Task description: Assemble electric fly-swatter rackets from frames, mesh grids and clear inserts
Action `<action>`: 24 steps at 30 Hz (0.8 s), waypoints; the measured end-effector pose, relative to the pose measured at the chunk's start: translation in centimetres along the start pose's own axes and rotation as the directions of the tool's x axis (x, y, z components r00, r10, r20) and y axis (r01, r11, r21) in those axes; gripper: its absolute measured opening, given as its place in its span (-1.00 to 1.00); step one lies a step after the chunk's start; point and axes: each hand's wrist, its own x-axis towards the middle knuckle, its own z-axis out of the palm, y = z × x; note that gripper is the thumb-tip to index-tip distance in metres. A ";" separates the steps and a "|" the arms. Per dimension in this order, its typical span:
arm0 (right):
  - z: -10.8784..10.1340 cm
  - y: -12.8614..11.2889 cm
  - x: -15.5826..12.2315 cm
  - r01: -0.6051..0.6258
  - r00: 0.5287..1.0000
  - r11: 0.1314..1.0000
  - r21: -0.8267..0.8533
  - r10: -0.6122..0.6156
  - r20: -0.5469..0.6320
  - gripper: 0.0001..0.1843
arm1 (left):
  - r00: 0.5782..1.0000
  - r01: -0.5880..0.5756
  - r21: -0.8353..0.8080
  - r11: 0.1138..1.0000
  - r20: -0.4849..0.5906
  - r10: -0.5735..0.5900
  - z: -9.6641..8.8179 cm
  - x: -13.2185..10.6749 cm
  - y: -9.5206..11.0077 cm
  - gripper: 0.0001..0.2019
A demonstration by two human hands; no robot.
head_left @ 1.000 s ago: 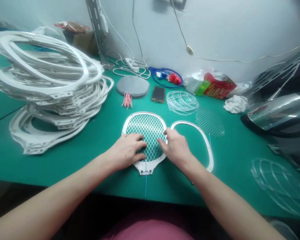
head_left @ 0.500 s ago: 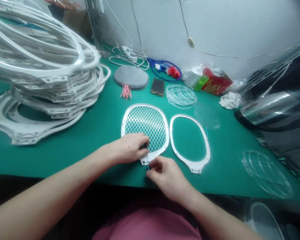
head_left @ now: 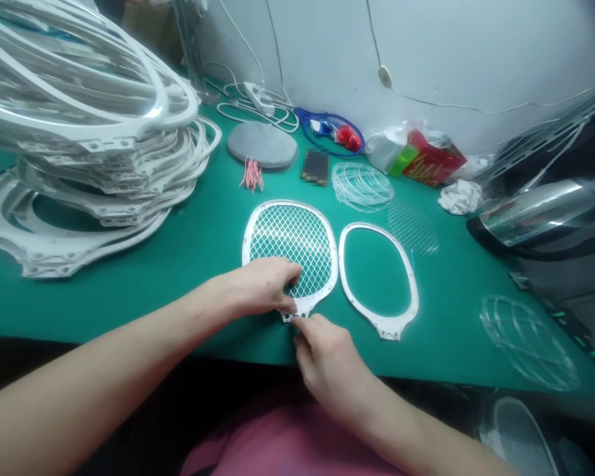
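Note:
A white oval frame with a wire mesh (head_left: 291, 244) lies on the green table (head_left: 213, 231) in front of me. My left hand (head_left: 265, 284) presses down on its lower left part, fingers bent over the mesh by the neck. My right hand (head_left: 324, 357) is just below the frame's neck, its fingers pinched together at the neck tab; what they hold is too small to make out. To the right, beside the meshed one, lies an empty white frame (head_left: 379, 281).
A tall pile of white frames (head_left: 84, 132) fills the left side. Behind are a grey disc (head_left: 262, 145), pink wire bits (head_left: 252, 175), clear rings (head_left: 361, 185), a loose mesh (head_left: 412, 228), a red packet (head_left: 434, 162), a white rag (head_left: 460, 196) and a clear grille (head_left: 530, 340) at right.
My right hand left the mesh's right edge and came down below the frame's neck, pinching there. My left hand slid toward the neck. The view tilted down slightly.

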 end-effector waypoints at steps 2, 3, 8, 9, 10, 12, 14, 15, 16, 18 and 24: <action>0.1 0.0 -0.1 0.058 0.998 0.996 -0.073 -0.057 0.013 -0.68 | 1.000 -0.011 0.008 1.000 -0.005 0.011 0.0 0.1 0.0 -0.74; 0.0 0.0 -0.1 0.080 0.997 0.990 -0.116 -0.077 0.029 -0.67 | 1.000 -0.017 0.014 1.000 -0.007 0.017 0.0 0.1 0.0 -0.73; -0.5 -1.2 0.5 0.203 0.972 0.909 -0.364 -0.142 0.189 -0.69 | 1.000 -0.019 0.036 0.999 0.000 0.019 -0.2 0.3 0.2 -0.76; -0.6 -1.5 0.6 0.237 0.962 0.884 -0.403 -0.157 0.221 -0.71 | 1.000 -0.021 0.036 0.999 0.004 0.021 -0.3 0.3 0.2 -0.76; -0.8 -1.6 0.8 0.268 0.953 0.862 -0.429 -0.173 0.248 -0.73 | 1.000 -0.027 0.037 0.999 0.007 0.027 -0.4 0.4 0.2 -0.77; -1.1 -1.7 0.9 0.318 0.935 0.842 -0.437 -0.203 0.289 -0.74 | 0.999 -0.050 0.044 0.998 0.016 0.050 -0.5 0.5 0.1 -0.78; -1.2 -1.1 0.7 0.331 0.929 0.850 -0.410 -0.218 0.299 -0.71 | 0.996 -0.071 0.054 0.996 0.049 0.069 -0.7 0.7 -0.2 -0.77; -1.2 -0.8 0.5 0.327 0.932 0.858 -0.397 -0.222 0.288 -0.69 | 0.995 -0.076 0.060 0.995 0.073 0.071 -0.8 0.8 -0.3 -0.76; -1.1 -0.4 0.3 0.320 0.937 0.864 -0.388 -0.228 0.266 -0.67 | 0.993 -0.076 0.066 0.995 0.098 0.069 -0.9 0.9 -0.3 -0.75; -0.7 0.3 -0.1 0.319 0.943 0.867 -0.382 -0.251 0.218 -0.65 | 0.991 -0.062 0.074 0.995 0.122 0.053 -1.2 1.2 -0.3 -0.74; -1.4 -0.1 0.5 0.419 0.902 0.840 -0.346 -0.342 0.264 -0.78 | 0.995 -0.064 0.037 0.997 0.081 0.061 -1.2 1.1 0.3 -0.40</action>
